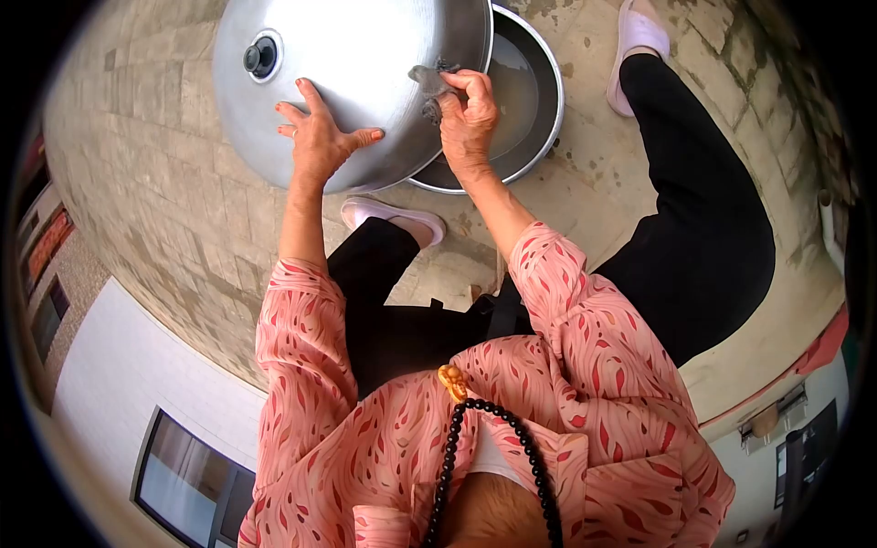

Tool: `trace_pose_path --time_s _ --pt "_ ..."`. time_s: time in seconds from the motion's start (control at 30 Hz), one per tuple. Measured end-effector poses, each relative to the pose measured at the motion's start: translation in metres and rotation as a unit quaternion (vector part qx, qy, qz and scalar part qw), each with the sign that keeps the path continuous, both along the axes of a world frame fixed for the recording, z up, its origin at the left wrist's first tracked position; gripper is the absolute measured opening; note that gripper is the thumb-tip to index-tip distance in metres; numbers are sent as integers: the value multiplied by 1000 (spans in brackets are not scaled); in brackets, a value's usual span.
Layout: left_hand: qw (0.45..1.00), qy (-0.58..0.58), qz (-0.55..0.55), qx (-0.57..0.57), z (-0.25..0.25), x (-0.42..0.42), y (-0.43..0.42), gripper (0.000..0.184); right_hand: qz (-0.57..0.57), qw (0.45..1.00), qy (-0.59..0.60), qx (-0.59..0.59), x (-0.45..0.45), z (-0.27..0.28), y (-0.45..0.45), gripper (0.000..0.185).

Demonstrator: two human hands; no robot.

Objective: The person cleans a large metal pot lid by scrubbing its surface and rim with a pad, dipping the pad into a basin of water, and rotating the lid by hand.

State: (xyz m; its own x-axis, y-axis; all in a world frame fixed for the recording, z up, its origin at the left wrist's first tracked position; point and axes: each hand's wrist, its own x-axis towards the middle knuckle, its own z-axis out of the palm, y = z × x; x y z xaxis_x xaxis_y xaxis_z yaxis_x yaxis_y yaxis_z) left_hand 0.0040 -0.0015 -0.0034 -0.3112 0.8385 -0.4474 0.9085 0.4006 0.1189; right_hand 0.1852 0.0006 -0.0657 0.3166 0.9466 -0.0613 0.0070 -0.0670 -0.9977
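A large domed metal pot lid (pixel 365 55) with a black knob (pixel 261 57) leans over a wide basin (pixel 559 110) that holds cloudy water (pixel 512 91). My left hand (pixel 322 137) lies on the lid below the knob, fingers spread against the metal. Near the lid's right side, my right hand (pixel 469 123) pinches a grey, crumpled rag (pixel 429 84) against the surface. Part of the basin is hidden under the lid.
Stone paving (pixel 155 119) covers the ground around the lid and basin. My feet, in pale slippers (pixel 393 217), stand either side of the basin. A white wall with a window (pixel 187 475) is at lower left.
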Motion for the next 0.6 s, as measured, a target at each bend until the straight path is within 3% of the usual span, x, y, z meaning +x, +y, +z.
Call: trace_pose_path --time_s 0.1,0.13,0.27,0.37,0.47,0.6 --pt "1000 6 -27 7 2 -2 -5 147 -27 989 -3 -148 23 -37 -14 17" --pt "999 5 -39 17 -1 -2 -4 147 -23 990 -49 -132 19 -34 -14 18" --pt "999 -11 -25 21 -1 -4 -5 149 30 999 -24 -11 1 9 -6 19" --pt "1000 -16 8 -15 5 1 0 149 4 1000 -10 -18 3 -19 -14 18" --pt "1000 -11 13 -15 3 0 -1 149 -10 992 -23 -128 18 -50 -24 17" --pt "1000 -19 -2 16 0 -4 -3 150 66 995 -27 -73 -9 5 -40 19"
